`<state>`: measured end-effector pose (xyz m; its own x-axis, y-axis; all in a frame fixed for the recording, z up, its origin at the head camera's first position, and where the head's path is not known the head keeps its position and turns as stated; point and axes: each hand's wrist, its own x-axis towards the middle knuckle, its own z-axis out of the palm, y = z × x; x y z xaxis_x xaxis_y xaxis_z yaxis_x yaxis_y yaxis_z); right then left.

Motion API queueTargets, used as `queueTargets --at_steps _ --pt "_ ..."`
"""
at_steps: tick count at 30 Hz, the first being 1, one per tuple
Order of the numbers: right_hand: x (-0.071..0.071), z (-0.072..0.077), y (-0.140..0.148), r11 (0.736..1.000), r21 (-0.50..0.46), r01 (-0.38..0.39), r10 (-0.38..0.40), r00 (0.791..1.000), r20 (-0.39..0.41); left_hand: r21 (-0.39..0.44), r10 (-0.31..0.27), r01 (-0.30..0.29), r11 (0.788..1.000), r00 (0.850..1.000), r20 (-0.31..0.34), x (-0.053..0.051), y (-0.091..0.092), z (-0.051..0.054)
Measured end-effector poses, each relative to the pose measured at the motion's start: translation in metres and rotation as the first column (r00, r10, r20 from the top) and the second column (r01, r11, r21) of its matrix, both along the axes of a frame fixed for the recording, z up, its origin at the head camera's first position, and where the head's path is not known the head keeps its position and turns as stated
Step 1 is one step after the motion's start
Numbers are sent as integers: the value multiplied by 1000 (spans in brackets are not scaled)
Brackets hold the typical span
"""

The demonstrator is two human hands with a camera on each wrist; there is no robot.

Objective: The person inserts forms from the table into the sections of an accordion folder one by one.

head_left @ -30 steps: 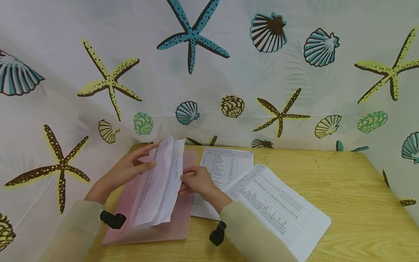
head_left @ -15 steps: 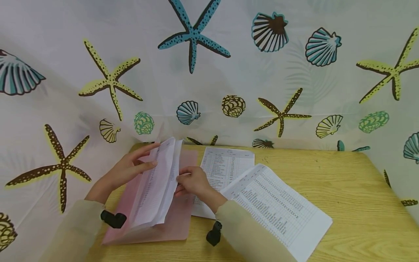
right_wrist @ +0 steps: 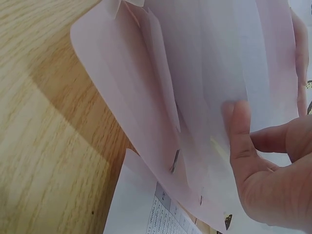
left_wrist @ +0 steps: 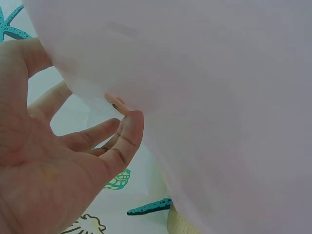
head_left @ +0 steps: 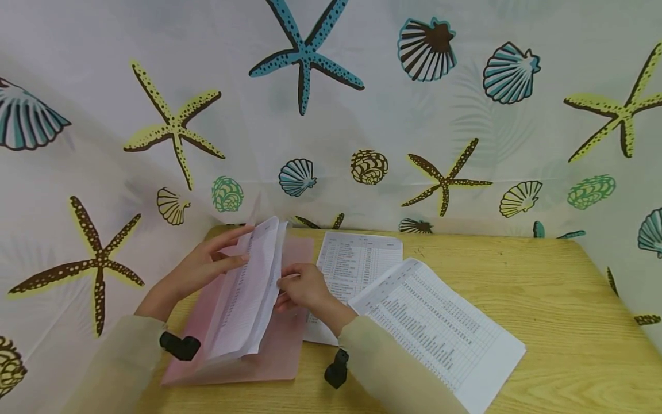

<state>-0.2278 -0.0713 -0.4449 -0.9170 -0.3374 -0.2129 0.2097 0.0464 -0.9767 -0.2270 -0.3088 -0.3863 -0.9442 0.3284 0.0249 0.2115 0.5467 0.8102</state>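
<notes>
A pink translucent folder (head_left: 289, 345) lies opened at the left of the table, its cover raised. Printed sheets (head_left: 248, 287) stand tilted inside it. My left hand (head_left: 209, 259) holds the raised cover and sheets at their left side; in the left wrist view the left hand (left_wrist: 73, 131) has thumb and fingers at the pink cover's (left_wrist: 219, 97) edge. With thumb and fingers, my right hand (head_left: 307, 287) pinches the right edge of the sheets. The right wrist view shows the right thumb (right_wrist: 240, 131) against the pale sheets (right_wrist: 214, 73), above the folder's pink back (right_wrist: 117, 83).
Right of the folder, a printed sheet (head_left: 343, 259) lies on the wooden table (head_left: 543, 287), partly under the right forearm. A stack of printed grid sheets (head_left: 445, 328) lies angled beside it. A patterned cloth (head_left: 341, 126) hangs behind and at both sides.
My right hand has moved slightly left with the sheets' right edge, and the sheets stand closer together. The left hand has hardly moved.
</notes>
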Motion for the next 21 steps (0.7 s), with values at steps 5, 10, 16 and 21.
queueTargets --at_steps 5,10,16,21 --pt "0 1 5 1000 -18 2 -2 1000 9 -9 2 -2 1000 1000 -1 1 1 1" --pt "-2 0 16 1000 -25 1 -1 1000 9 -15 5 -5 1000 1000 4 0 0 1" --pt "-8 -2 34 1000 -2 -4 4 1000 -13 -19 5 -5 1000 1000 10 -1 0 -1" --pt "-12 -3 53 999 37 -10 11 999 -38 -20 5 -5 1000 1000 -2 0 0 -2"
